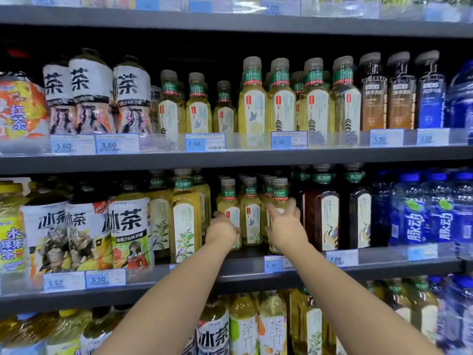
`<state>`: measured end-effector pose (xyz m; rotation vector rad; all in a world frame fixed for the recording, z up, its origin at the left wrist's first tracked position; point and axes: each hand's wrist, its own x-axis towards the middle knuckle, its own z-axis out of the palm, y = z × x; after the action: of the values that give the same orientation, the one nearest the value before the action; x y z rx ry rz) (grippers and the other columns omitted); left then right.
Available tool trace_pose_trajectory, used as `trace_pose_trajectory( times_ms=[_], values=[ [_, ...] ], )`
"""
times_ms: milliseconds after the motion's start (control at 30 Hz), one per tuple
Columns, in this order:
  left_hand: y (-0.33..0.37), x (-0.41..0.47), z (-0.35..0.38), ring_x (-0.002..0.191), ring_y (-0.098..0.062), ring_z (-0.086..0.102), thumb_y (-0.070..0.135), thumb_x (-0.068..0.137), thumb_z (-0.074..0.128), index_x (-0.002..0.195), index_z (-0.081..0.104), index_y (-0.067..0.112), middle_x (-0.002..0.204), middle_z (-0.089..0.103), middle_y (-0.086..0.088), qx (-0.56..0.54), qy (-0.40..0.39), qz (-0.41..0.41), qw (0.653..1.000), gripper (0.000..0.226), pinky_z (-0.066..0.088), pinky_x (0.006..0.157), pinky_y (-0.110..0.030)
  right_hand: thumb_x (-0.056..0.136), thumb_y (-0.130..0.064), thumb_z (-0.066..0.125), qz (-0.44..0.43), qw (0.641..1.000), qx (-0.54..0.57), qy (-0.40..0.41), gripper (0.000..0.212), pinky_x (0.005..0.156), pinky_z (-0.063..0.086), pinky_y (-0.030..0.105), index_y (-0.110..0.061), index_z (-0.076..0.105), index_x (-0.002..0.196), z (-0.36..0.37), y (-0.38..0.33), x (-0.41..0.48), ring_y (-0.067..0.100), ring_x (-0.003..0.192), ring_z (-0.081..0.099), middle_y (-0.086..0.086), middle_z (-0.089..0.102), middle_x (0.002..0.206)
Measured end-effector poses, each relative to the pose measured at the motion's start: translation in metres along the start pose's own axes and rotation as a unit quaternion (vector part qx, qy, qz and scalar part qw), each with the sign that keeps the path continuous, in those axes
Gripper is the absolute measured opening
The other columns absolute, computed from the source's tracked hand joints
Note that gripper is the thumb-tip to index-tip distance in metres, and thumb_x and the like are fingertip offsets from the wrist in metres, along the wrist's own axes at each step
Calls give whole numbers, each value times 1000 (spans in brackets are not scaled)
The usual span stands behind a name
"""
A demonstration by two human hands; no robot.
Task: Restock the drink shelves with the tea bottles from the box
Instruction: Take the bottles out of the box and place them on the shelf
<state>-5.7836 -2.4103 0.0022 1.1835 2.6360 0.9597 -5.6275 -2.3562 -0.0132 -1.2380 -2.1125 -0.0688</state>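
Wall-to-wall grey shop shelving [153,160], four tiers packed with bottled drinks. On the tier at reaching height, from left to right: big white-labelled iced-tea bottles [128,226], tall yellow tea bottles [184,221], a cluster of small tea bottles [252,219], dark tea bottles [321,213], blue drink bottles [412,213]. More of the same pale yellow-green tea [281,106] lined up on the tier above, between white-labelled bottles at left and amber ones at right. Two bare forearms [163,303] stretched from the bottom edge toward the small cluster. Left hand [222,230] laid over the lower body of the left front bottle [228,194], back of the hand toward the camera, fingers hidden behind it; gripping or only touching, impossible to tell. Right hand [284,228] wrapped round the right front bottle [280,193], thumb on its left side, fingers curled on its right just under the green neck band. Bottle upright, base low by the shelf's front edge; resting or lifted, unclear. One more small bottle standing between the two hands, further ones in rows behind. Dark tea bottles just beside the right hand's fingers, tall yellow ones just left of the left hand. Along the shelf lip below the hands, blue-and-white price tags [273,264], 4.80 under the right wrist, 7.00 next to it on the right.
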Motion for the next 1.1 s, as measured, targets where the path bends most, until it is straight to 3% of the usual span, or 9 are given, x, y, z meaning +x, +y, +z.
trace_pose_trajectory(
  times_ms=[67, 167, 300, 367, 500, 633, 767, 933, 1100],
  values=[
    [-3, 1, -2, 112, -28, 63, 27, 96, 64, 134, 50, 2, 125, 61, -14, 53, -7, 21, 998, 49, 53, 85, -34, 91, -23, 61, -2, 1000, 14, -24, 67, 92, 52, 44, -42, 24, 144, -3, 3, -4, 39, 125, 42, 19, 0, 154],
    [-9, 3, 0, 103, -25, 65, 18, 98, 61, 123, 60, 4, 114, 65, -11, 88, -6, 38, 995, 29, 53, 79, -30, 93, -22, 57, -11, 998, 18, -53, 74, 84, 55, 40, -49, 14, 146, -8, 6, -8, 38, 115, 54, 19, -6, 157],
    [-6, -3, -4, 98, -25, 65, 11, 97, 57, 121, 60, 4, 109, 63, -11, 144, 4, 75, 987, 26, 56, 82, -33, 87, 3, 59, -12, 993, -49, -110, 111, 78, 55, 37, -50, -15, 149, -16, 2, -13, 34, 99, 60, 31, -20, 155],
    [-2, -8, -5, 99, -27, 63, 0, 92, 55, 124, 59, 3, 110, 62, -12, 194, 11, 107, 975, 32, 56, 82, -35, 81, 13, 58, -11, 988, -64, -137, 119, 80, 56, 36, -49, -18, 149, -23, -2, -14, 30, 91, 59, 33, -21, 154],
    [2, -34, -4, 102, -32, 61, -2, 90, 51, 119, 59, 6, 109, 58, -14, 227, 59, 185, 954, 31, 52, 75, -38, 82, 15, 55, -4, 984, -67, -165, 119, 85, 57, 41, -52, -17, 148, -31, -6, -15, 35, 111, 61, 31, -18, 156],
    [-1, -59, -15, 82, -28, 64, 9, 92, 50, 107, 62, 14, 91, 61, -6, 231, 99, 241, 937, 19, 48, 64, -36, 95, -13, 57, 4, 984, -72, -163, 95, 95, 51, 47, -52, -12, 148, -32, -3, -25, 40, 131, 44, 29, -7, 158],
    [-14, -92, -21, 77, -25, 58, 17, 94, 50, 109, 58, 16, 90, 62, -5, 217, 120, 269, 931, 17, 41, 59, -35, 100, -32, 49, -13, 994, -58, -89, 59, 94, 49, 47, -33, 19, 151, -40, -5, -58, 37, 127, 44, 19, 19, 156],
    [-54, -145, -5, 95, -25, 56, 25, 95, 49, 108, 59, 16, 105, 62, -3, 186, 185, 357, 897, 19, 47, 73, -38, 96, -22, 51, -87, 995, -27, 31, 32, 85, 51, 41, -13, 56, 127, -43, -11, -118, 27, 105, 57, 7, 56, 125],
    [-136, -205, 54, 86, -26, 57, 29, 90, 48, 96, 61, 16, 90, 60, -3, 154, 160, 442, 869, 20, 45, 69, -39, 89, -14, 58, -152, 982, 50, 99, 10, 68, 51, 36, -9, 65, 95, 4, -4, -209, 24, 81, 58, 5, 59, 89]
  ],
)
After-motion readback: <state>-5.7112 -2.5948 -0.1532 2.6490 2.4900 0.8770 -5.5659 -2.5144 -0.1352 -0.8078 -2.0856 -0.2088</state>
